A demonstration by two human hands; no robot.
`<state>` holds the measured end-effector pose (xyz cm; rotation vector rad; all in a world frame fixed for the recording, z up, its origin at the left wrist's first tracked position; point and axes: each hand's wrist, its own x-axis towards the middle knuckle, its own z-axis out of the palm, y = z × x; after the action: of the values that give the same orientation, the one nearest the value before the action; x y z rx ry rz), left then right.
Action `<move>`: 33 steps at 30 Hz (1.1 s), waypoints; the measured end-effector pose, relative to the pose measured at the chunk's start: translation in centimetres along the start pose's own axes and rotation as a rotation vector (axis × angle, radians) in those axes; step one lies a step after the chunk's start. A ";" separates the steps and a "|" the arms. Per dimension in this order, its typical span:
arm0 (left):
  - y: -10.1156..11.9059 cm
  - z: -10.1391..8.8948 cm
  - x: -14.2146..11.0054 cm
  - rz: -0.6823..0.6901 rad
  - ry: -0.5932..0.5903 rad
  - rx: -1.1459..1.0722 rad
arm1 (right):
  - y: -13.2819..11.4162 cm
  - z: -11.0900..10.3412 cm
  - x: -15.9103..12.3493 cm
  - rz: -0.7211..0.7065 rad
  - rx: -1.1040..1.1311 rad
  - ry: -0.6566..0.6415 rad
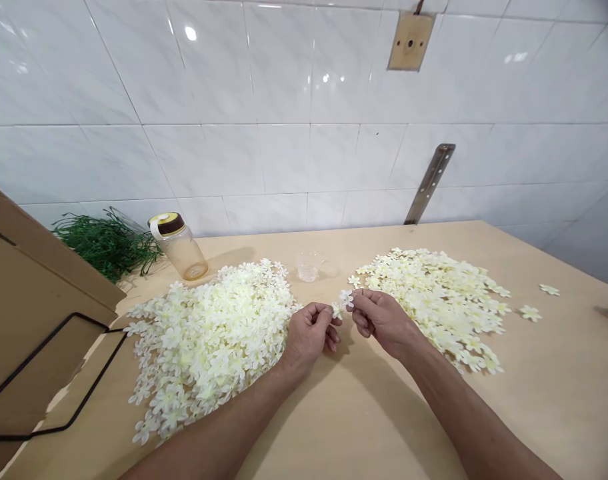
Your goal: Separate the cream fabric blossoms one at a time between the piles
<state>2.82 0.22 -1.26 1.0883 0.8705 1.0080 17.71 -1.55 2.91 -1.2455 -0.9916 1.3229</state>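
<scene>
Between the two flower heaps, my left hand (311,332) pinches a small pale artificial flower (337,311) between thumb and forefinger. Close beside it, my right hand (379,319) is closed on another white artificial flower (347,299), held by the fingertips. The two flowers nearly meet; whether they touch I cannot tell. To the left of my left hand lies a large heap of white and pale yellow flowers (219,327). A flatter spread of similar flowers (434,293) lies beyond and right of my right hand.
A small clear cup (308,265) stands behind my hands. At the back left are a bottle with a brown and yellow lid (181,248) and green artificial stems (109,245). A cardboard box (39,300) and black wire frame (79,423) edge the left side. A tiled wall (284,160) backs the table.
</scene>
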 end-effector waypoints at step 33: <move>-1.0 -0.1 0.5 0.030 0.061 0.033 | 0.9 0.6 -0.8 -0.461 -0.988 0.183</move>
<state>3.12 0.55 -2.26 1.1058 0.9251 1.0596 16.92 -2.40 2.19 -1.6531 -1.7568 0.3053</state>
